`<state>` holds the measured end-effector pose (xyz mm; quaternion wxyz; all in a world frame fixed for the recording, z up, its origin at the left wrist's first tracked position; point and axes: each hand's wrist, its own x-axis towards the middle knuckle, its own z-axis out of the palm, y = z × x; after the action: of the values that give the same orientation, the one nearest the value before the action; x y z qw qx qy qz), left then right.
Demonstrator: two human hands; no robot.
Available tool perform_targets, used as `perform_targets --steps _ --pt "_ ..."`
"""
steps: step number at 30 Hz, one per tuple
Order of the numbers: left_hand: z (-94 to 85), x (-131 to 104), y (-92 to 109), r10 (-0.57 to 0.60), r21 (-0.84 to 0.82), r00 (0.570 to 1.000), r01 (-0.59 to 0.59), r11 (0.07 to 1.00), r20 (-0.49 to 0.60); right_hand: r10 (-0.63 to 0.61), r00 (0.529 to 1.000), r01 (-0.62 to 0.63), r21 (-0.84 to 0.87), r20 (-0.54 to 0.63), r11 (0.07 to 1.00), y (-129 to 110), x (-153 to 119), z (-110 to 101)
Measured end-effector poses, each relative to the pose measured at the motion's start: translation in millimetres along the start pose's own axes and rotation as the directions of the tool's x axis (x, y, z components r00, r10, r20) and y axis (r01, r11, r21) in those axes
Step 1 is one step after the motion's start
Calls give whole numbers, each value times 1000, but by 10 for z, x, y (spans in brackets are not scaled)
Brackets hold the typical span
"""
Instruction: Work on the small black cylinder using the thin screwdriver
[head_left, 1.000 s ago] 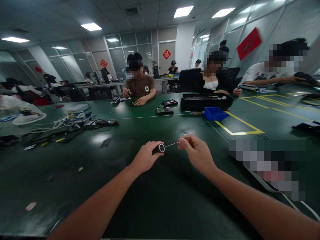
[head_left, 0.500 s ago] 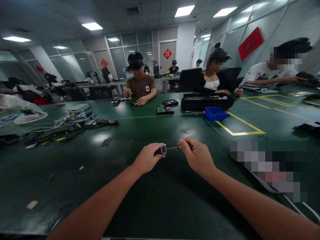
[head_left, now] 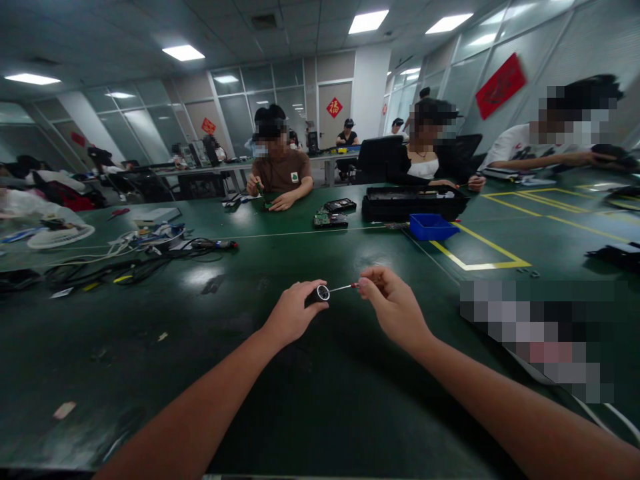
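Black cylinder (head_left: pixel 321 293) gripped in left hand (head_left: pixel 291 315) | thin red-collared tool (head_left: pixel 341 288) pinched in right hand (head_left: pixel 399 308), 3 o'clock of cylinder | tip aimed at ringed face, contact unclear

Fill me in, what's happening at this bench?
The left hand grips a small dark cylinder with its round end turned toward the right hand. The right hand holds a thin screwdriver by its red part, tip at that round end. Both are above the green table. Across it, a person handles a green board.
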<state>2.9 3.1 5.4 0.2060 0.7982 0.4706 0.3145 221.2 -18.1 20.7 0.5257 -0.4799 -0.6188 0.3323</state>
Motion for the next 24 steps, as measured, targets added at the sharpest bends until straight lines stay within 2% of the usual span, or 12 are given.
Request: perform_targets --steps 2,3,4,6,8,11,15,24 --pt "-11 7 6 41 -1 999 -41 999 -14 75 997 -72 200 -6 977 44 61 7" --pt "-19 12 10 75 10 997 -75 997 1 136 990 -120 336 -24 934 72 92 5" --pt "-28 17 14 102 33 994 -103 994 27 217 976 -204 429 20 880 103 121 0" --pt "-45 28 20 108 98 991 -116 988 83 312 948 -300 488 58 820 169 167 -14" --pt "-55 35 18 65 138 992 -80 987 110 306 952 -272 464 2 843 228 187 -25" --pt "-55 37 12 22 134 993 -38 990 119 226 973 -197 351 -44 916 270 173 -22" --pt "-52 34 16 25 111 993 -38 993 111 122 992 -110 237 -35 965 238 122 -4" --pt "-39 24 -8 66 144 994 -78 987 82 -46 998 49 91 -32 995 104 50 -9"
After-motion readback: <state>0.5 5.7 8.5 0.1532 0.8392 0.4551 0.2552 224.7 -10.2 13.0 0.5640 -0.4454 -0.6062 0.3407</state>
